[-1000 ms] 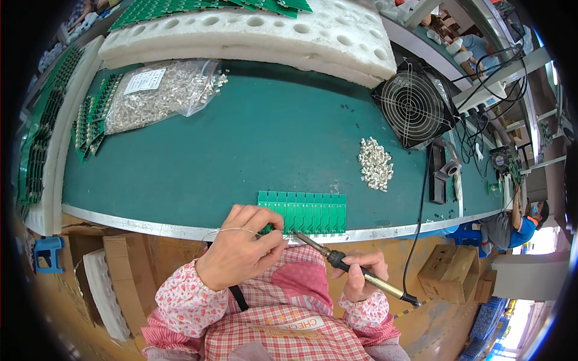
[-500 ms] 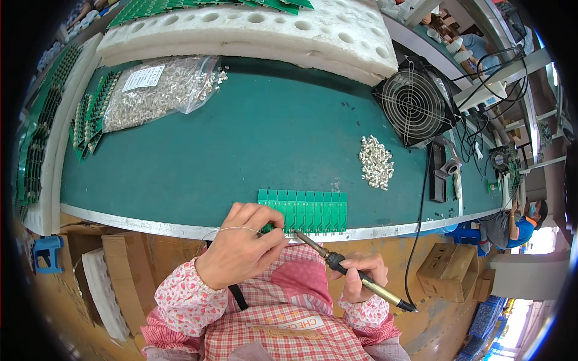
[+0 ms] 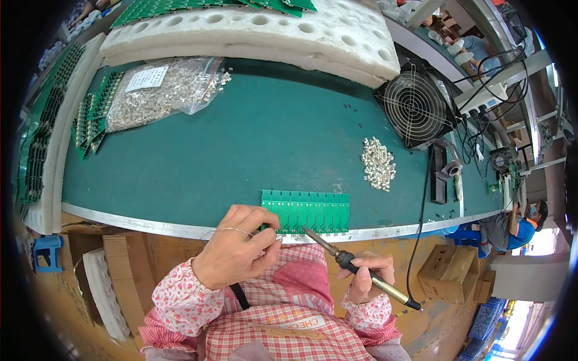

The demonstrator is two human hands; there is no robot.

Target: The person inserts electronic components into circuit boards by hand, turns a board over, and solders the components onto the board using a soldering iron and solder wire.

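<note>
A green circuit board panel (image 3: 313,210) divided into strips lies at the near edge of the table, with small metal parts along its near side. My right hand (image 3: 371,275) grips a soldering iron (image 3: 345,260) like a pen, and its tip meets or hovers just over the panel's near edge. Pinched in my left hand (image 3: 236,246) is a thin solder wire (image 3: 232,228), which loops out behind the fingers. Those fingertips are at the panel's near left corner; whether they touch it I cannot tell.
A pile of small metal parts (image 3: 378,165) lies right of the panel, below a black fan (image 3: 412,103). At the back left is a plastic bag of such parts (image 3: 162,93). White foam blocks (image 3: 253,39) carry more boards. The iron's cable (image 3: 423,222) hangs over the table edge.
The iron's tip has moved right along the panel's near edge, with my right hand following. My left hand has drawn slightly left, still holding the wire. The panel has stayed put.
</note>
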